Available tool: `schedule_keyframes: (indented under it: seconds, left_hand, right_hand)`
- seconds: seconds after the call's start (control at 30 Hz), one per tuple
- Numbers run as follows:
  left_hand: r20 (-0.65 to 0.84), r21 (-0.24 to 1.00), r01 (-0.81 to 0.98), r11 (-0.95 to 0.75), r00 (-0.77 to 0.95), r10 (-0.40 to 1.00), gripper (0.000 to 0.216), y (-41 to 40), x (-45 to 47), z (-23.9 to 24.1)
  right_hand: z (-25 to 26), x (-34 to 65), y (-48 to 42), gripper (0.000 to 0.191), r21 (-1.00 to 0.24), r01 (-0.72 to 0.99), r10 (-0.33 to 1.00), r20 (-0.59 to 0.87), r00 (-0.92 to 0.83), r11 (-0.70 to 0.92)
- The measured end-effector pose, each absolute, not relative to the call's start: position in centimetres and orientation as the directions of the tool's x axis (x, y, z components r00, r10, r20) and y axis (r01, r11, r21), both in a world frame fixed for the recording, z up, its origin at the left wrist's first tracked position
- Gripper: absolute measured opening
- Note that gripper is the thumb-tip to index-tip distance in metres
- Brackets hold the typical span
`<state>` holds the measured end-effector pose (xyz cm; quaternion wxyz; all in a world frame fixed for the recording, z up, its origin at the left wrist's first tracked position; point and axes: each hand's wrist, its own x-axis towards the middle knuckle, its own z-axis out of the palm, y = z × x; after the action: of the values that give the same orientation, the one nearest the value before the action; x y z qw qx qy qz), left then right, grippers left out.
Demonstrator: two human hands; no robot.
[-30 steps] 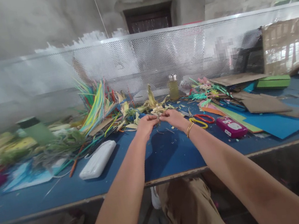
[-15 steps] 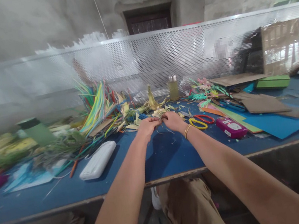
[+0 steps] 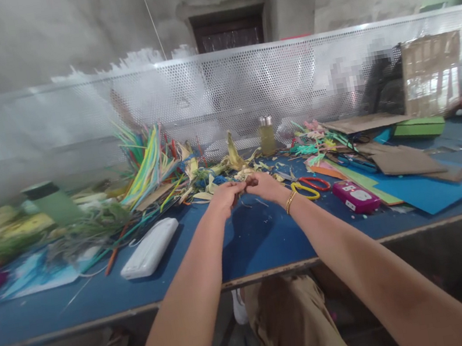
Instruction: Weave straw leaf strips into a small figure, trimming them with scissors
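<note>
Close together over the blue table, my left hand [image 3: 226, 195] and my right hand [image 3: 265, 185] meet at the fingertips. Both are closed in a pinch, and what lies between the fingers is too small to make out. Just beyond them is a heap of dry pale husk pieces [image 3: 203, 196], with one pointed husk [image 3: 233, 152] standing upright. Right of my right hand lie scissors with yellow handles [image 3: 305, 190] and another pair with red handles [image 3: 316, 183]. A gold bracelet [image 3: 291, 202] circles my right wrist.
A white power bank [image 3: 150, 249] lies to the left, near a green-lidded cup [image 3: 52, 204] and bundled coloured strips [image 3: 148, 166]. Rightward are a purple box [image 3: 356, 196], blue paper [image 3: 427, 193] and cardboard [image 3: 406, 158]. A small bottle [image 3: 267, 136] stands before the perforated metal screen [image 3: 183, 98].
My hands have drawn slightly closer together, with the right fingers shifting left over the left fingertips. The whole view has moved a little; the things on the table stay in place.
</note>
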<state>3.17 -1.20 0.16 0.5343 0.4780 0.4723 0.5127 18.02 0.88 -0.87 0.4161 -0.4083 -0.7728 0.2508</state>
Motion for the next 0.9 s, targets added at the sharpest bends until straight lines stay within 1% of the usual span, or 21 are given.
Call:
schedule_keyframes:
  seconds: [0.07,0.1,0.17,0.2,0.23,0.27,0.33,0.43,0.5,0.57,0.63,0.73,0.83,0.9]
  left_hand:
    - [-0.03,0.994,-0.105,0.029,-0.009,1.0,0.028,-1.2,3.2,0.1]
    - [-0.047,0.993,-0.109,0.044,-0.026,0.999,0.028,-1.2,3.3,0.2]
    - [-0.092,0.986,-0.143,0.084,-0.047,0.995,0.027,-1.4,3.4,0.5]
    - [-0.113,0.979,-0.176,0.102,-0.051,0.992,0.026,-1.5,3.4,0.6]
    - [-0.128,0.969,-0.219,0.113,-0.055,0.99,0.024,-1.6,3.4,0.8]
    - [-0.136,0.957,-0.265,0.115,-0.063,0.989,0.022,-1.6,3.3,1.0]
    - [-0.134,0.938,-0.334,0.095,-0.097,0.986,0.019,-1.7,3.2,1.4]
    - [-0.131,0.929,-0.36,0.082,-0.115,0.985,0.014,-1.8,3.1,1.6]
    - [-0.133,0.931,-0.352,0.091,-0.097,0.986,0.014,-1.8,3.2,1.5]
    - [-0.13,0.932,-0.349,0.092,-0.086,0.988,0.014,-1.8,3.2,1.5]
    - [-0.123,0.931,-0.355,0.087,-0.079,0.989,0.011,-1.7,3.1,1.4]
    - [-0.109,0.928,-0.362,0.088,-0.039,0.993,0.011,-1.7,3.2,1.3]
    - [-0.083,0.934,-0.351,0.072,-0.016,0.996,0.016,-1.8,3.4,1.1]
    - [-0.071,0.938,-0.341,0.061,-0.018,0.997,0.018,-1.9,3.5,0.9]
  right_hand:
    - [-0.4,18.1,0.5,0.009,-0.666,0.517,0.843,0.436,-0.316,0.538]
    - [-0.1,18.3,0.3,0.01,-0.608,0.593,0.846,0.443,-0.299,0.528]
    - [0.4,18.8,0.1,0.009,-0.475,0.744,0.853,0.463,-0.242,0.469]
    - [0.5,19.1,0.0,0.008,-0.429,0.794,0.857,0.469,-0.212,0.431]
    - [0.6,19.5,0.1,0.007,-0.41,0.821,0.864,0.469,-0.185,0.398]
    - [0.6,19.8,0.2,0.007,-0.419,0.828,0.873,0.461,-0.159,0.372]
    - [0.4,20.3,0.7,0.009,-0.509,0.79,0.893,0.438,-0.105,0.342]
    - [-0.1,20.4,1.6,0.023,-0.681,0.632,0.906,0.416,-0.082,0.37]
    - [-0.3,20.1,1.8,0.026,-0.739,0.531,0.901,0.417,-0.124,0.415]
    - [-0.3,19.8,1.7,0.02,-0.742,0.505,0.892,0.426,-0.153,0.441]
    - [-0.1,19.6,1.5,0.014,-0.725,0.534,0.892,0.427,-0.146,0.434]
    - [0.1,19.4,1.1,0.025,-0.725,0.548,0.896,0.431,-0.111,0.417]
    - [-0.1,19.0,1.2,0.03,-0.766,0.442,0.878,0.463,-0.123,0.466]
    - [-0.4,18.7,1.4,0.025,-0.783,0.36,0.861,0.48,-0.168,0.507]
